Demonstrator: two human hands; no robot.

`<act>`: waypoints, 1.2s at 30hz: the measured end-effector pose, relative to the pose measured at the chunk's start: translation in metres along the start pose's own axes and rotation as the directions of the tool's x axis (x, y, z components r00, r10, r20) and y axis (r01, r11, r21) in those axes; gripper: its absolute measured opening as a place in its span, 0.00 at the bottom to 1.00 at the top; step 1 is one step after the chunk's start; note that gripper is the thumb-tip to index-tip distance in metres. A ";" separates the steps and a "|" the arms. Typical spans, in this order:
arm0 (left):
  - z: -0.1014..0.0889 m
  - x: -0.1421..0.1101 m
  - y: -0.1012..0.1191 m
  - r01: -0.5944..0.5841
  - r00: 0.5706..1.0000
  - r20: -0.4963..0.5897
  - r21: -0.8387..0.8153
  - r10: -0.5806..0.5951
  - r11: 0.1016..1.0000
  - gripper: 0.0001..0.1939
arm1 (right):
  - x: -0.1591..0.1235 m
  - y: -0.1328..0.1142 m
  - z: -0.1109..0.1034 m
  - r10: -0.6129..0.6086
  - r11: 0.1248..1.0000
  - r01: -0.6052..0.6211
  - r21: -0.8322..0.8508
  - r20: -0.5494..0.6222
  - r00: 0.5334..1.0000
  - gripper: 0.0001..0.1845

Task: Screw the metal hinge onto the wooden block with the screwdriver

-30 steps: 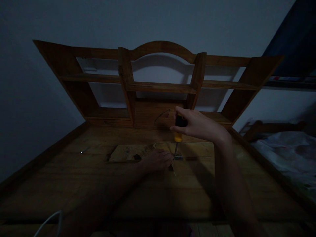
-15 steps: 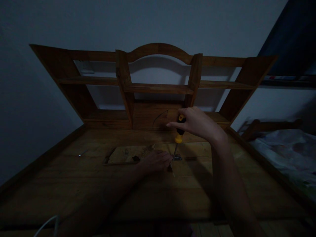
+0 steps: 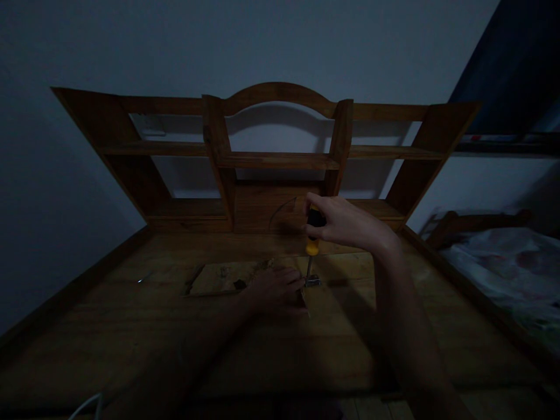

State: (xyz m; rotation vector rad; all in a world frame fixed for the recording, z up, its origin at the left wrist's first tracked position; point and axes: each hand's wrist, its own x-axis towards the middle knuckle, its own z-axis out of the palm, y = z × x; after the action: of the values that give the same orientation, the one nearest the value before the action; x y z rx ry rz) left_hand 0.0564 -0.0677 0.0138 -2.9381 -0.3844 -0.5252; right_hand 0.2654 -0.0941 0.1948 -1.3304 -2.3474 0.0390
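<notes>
My right hand (image 3: 339,220) is closed around the black and yellow handle of a screwdriver (image 3: 312,247). The shaft points down, almost upright, and its tip meets a small metal fitting (image 3: 314,281), maybe a hinge, on the wooden desktop (image 3: 131,332). Just left of the tip, my left hand (image 3: 277,289) lies palm down with its fingers stretched out and the thumb apart, fingertips close to the fitting. Under and beside it is a rough, pale wooden board (image 3: 212,279) set in the desktop, with a dark hole. What lies beneath the palm is hidden.
A wooden shelf unit (image 3: 280,160) stands along the back of the desk. A small shiny metal piece (image 3: 140,281) lies at the left. A white cable (image 3: 90,401) shows at the lower left. Plastic-covered items (image 3: 503,262) sit beyond the right edge. The light is dim.
My right hand has turned on the screwdriver handle, its fingers now wrapped more closely round it, and the handle stands more upright. The thumb of my left hand now shows apart from the fingers.
</notes>
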 end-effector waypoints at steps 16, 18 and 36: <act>0.028 0.005 -0.009 0.150 0.952 -0.150 -0.531 -0.267 0.834 0.10 | -0.005 -0.006 -0.009 -0.058 0.995 0.058 0.085 0.000 0.998 0.08; 0.032 0.005 -0.011 0.142 0.951 -0.156 -0.549 -0.268 0.824 0.10 | -0.008 -0.004 -0.014 -0.062 0.993 0.062 0.096 -0.006 0.998 0.08; 0.023 0.014 -0.009 0.108 0.976 -0.139 -0.349 -0.166 0.931 0.09 | -0.036 -0.002 -0.051 -0.024 0.992 0.040 0.117 -0.137 0.990 0.08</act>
State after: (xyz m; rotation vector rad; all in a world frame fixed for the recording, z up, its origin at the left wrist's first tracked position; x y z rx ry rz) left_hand 0.0740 -0.0525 -0.0017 -3.1734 -0.5306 -0.9379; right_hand 0.2991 -0.1343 0.2289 -1.1995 -2.2162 0.0759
